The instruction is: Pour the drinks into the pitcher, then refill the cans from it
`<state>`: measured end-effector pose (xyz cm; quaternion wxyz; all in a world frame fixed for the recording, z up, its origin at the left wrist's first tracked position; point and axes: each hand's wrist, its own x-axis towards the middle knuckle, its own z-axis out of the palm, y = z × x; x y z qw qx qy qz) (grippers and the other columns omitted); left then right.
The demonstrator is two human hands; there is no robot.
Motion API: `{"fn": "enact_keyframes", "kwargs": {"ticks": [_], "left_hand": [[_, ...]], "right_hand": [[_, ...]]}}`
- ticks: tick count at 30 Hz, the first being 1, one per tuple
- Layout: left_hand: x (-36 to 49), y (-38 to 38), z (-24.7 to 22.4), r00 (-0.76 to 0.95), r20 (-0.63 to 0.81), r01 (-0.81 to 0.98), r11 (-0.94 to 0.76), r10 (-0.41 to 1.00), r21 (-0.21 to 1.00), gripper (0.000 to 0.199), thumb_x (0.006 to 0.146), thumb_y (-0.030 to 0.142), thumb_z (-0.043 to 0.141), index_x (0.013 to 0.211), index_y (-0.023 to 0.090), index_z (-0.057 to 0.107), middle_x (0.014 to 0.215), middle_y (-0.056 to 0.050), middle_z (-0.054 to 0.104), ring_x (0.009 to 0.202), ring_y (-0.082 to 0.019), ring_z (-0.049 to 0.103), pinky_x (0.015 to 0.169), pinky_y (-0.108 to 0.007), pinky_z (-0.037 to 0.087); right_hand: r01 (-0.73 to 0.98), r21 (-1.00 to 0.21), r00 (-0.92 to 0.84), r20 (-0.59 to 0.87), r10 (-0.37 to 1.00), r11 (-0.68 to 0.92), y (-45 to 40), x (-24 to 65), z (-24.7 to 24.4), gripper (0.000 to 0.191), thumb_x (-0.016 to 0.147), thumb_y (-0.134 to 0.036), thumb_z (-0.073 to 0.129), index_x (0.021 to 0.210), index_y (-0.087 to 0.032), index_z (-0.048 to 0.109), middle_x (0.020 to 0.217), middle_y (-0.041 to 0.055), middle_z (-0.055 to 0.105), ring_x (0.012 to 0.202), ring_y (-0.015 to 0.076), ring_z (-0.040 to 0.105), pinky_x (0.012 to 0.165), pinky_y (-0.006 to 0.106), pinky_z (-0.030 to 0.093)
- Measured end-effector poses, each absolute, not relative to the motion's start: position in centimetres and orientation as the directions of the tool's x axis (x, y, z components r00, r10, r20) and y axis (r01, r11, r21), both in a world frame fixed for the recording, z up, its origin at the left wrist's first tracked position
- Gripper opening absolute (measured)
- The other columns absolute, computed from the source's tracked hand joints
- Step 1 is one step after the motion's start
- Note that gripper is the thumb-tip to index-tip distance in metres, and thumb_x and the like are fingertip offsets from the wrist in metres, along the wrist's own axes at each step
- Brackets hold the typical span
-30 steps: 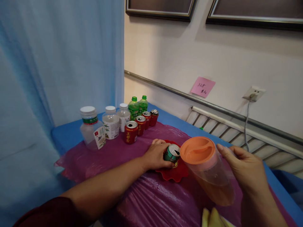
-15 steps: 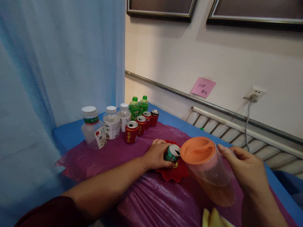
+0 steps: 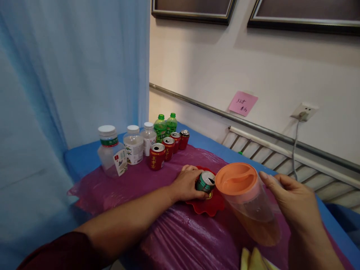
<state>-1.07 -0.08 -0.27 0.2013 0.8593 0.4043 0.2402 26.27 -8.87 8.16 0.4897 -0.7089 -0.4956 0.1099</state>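
My left hand (image 3: 188,184) is wrapped round a green drink can (image 3: 204,183) with an opened top, over a red scalloped plate (image 3: 205,206). In my right hand (image 3: 296,198) is a clear plastic pitcher (image 3: 253,213), gripped at its handle side; the fingers partly hide the handle. Its orange lid (image 3: 236,178) faces up and the pitcher tilts towards the can, with the lid's edge close beside the can's rim. Pale brown liquid lies in the pitcher's lower part. Whether any liquid runs into the can I cannot tell.
Several red cans (image 3: 156,156) stand in a row beyond my left hand. Behind them are clear bottles with white caps (image 3: 133,145) and two green bottles (image 3: 161,129). Purple plastic sheeting (image 3: 135,183) covers the blue table (image 3: 208,138). A yellow cloth (image 3: 254,259) lies near me.
Both hands, the can and the pitcher keep nearly the same places. The whole view has shifted very slightly.
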Motion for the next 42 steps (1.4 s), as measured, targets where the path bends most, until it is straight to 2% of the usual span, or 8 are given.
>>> {"fn": "enact_keyframes", "kwargs": {"ticks": [5,12,22,42], "left_hand": [[-1.09,-0.02,-0.49,0.552,0.266,0.600,-0.598,0.790,0.532,0.068,0.063,0.059,0.086,0.120,0.027,0.067,0.112,-0.005,0.068,0.109,-0.031,0.057,0.100,-0.042,0.037],[-1.08,0.00,-0.36,0.557,0.251,0.604,-0.594,0.791,0.532,0.068,0.062,0.058,0.086,0.119,0.026,0.068,0.112,-0.004,0.068,0.109,-0.031,0.057,0.099,-0.042,0.038],[-1.17,0.04,-0.41,0.562,0.248,0.603,-0.596,0.789,0.531,0.068,0.063,0.059,0.086,0.120,0.026,0.067,0.113,-0.005,0.068,0.109,-0.031,0.057,0.100,-0.042,0.037],[-1.13,0.02,-0.35,0.566,0.245,0.597,-0.597,0.787,0.536,0.066,0.064,0.060,0.084,0.119,0.027,0.068,0.111,-0.005,0.069,0.108,-0.031,0.058,0.098,-0.042,0.039]], "right_hand": [[0.597,-0.802,0.482,0.333,0.810,-0.025,-8.92,26.13,8.40,0.051,0.066,-0.065,0.075,0.054,-0.020,0.053,0.055,-0.0039,0.041,0.056,0.0116,0.038,0.048,0.025,0.029],[0.610,-0.792,0.475,0.346,0.809,-0.020,-9.07,25.82,8.58,0.052,0.070,-0.062,0.074,0.053,-0.021,0.048,0.053,-0.0042,0.038,0.053,0.0112,0.036,0.047,0.025,0.027],[0.601,-0.799,0.477,0.348,0.807,-0.011,-9.02,26.24,8.19,0.048,0.070,-0.063,0.075,0.057,-0.020,0.057,0.055,-0.0043,0.040,0.054,0.0114,0.037,0.047,0.025,0.028],[0.604,-0.797,0.475,0.358,0.804,-0.002,-9.10,26.30,8.21,0.052,0.069,-0.067,0.076,0.056,-0.020,0.058,0.053,-0.0038,0.040,0.052,0.0113,0.036,0.045,0.025,0.027]]}}
